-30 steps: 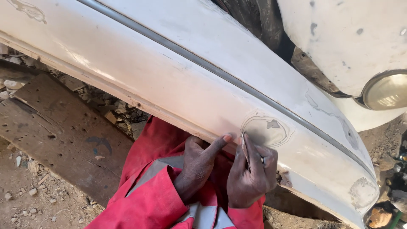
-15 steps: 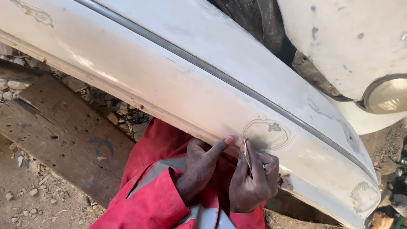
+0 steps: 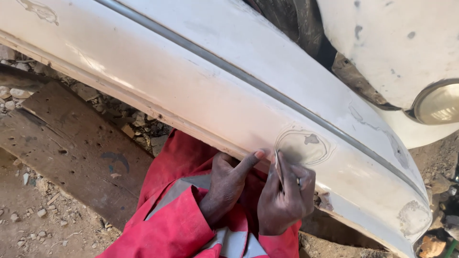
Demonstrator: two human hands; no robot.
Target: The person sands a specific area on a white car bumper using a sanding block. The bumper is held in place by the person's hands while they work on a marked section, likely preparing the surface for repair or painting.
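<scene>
The right hand [image 3: 286, 198] is clamped on a thin flat scraper [image 3: 278, 168], its tip against the lower edge of the white bumper [image 3: 201, 91], just below a grey sanded patch [image 3: 302, 145]. The left hand [image 3: 226, 184] holds nothing, fingers curled, thumb pressed to the bumper's bottom edge. Red sleeves [image 3: 167, 224] lie beneath; a worn plank [image 3: 71, 148] rests on gravel; a round headlamp [image 3: 437, 102] sits at the right.

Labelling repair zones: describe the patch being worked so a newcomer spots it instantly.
Follow the white bumper down to the right hand. Just above its fingers lies the oval sanded patch, below the grey trim strip. Unlike the other scuffs, it has ringed outlines and a dark spot.
</scene>
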